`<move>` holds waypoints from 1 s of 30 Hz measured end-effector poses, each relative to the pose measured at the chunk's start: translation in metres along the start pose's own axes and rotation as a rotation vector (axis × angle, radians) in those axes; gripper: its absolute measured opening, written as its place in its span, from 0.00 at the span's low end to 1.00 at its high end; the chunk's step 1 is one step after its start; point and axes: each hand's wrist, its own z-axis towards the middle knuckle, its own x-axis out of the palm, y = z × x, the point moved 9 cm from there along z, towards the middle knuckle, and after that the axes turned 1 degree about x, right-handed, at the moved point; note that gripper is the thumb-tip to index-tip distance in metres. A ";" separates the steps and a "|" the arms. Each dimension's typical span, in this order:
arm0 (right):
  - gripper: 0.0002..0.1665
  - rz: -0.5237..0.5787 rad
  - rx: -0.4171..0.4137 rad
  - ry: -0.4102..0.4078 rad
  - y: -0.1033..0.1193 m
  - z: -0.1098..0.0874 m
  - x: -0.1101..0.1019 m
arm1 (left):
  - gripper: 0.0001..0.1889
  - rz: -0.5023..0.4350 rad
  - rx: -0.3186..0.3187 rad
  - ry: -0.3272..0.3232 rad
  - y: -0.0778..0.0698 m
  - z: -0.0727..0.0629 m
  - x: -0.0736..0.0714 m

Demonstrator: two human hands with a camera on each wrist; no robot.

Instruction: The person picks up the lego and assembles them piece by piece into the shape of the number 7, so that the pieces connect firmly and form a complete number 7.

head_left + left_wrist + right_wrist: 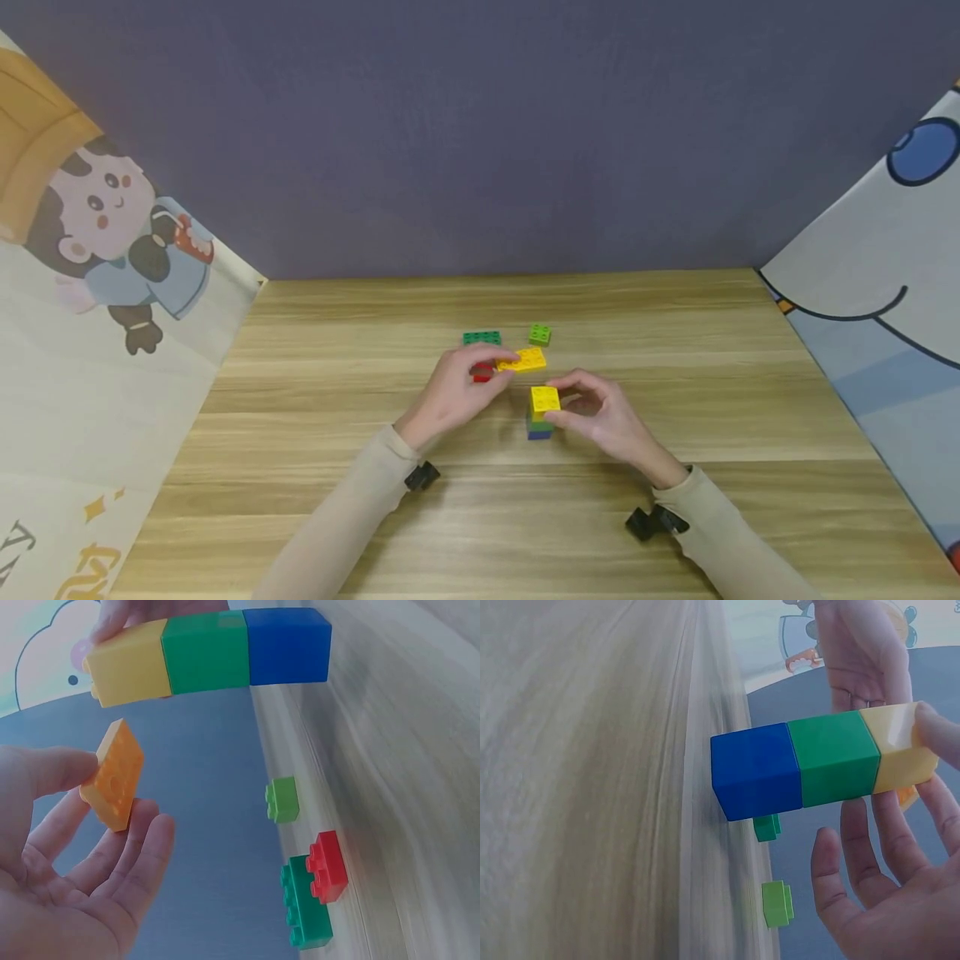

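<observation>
My left hand pinches a thin yellow building brick with studs between thumb and fingers; it looks orange in the left wrist view. To its right, my right hand grips the yellow brick at the top of a stack. Under that come a green brick and, lowest, a blue brick. The stack stands upright; whether its bottom touches the table I cannot tell. The thin brick is apart from the stack in the left wrist view.
On the wooden table behind my hands lie a dark green brick, a light green brick and a red brick. My left hand partly covers the red one in the head view. A dark wall panel rises behind the table.
</observation>
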 end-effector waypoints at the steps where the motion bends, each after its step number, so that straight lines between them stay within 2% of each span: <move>1: 0.18 0.000 0.000 0.001 0.000 0.000 0.000 | 0.13 -0.001 0.006 0.001 -0.001 -0.001 0.000; 7: 0.18 -0.009 0.014 -0.002 0.000 0.000 0.000 | 0.13 -0.025 0.043 0.005 -0.006 -0.006 0.000; 13: 0.18 -0.014 0.013 0.001 0.001 0.000 0.000 | 0.13 -0.008 0.080 0.001 -0.013 -0.012 -0.002; 23: 0.18 -0.020 -0.003 -0.006 0.001 0.000 -0.001 | 0.13 -0.032 0.116 0.029 -0.025 -0.023 -0.002; 30: 0.19 -0.017 -0.011 -0.012 0.003 -0.001 0.000 | 0.13 -0.011 0.136 0.046 -0.029 -0.027 0.000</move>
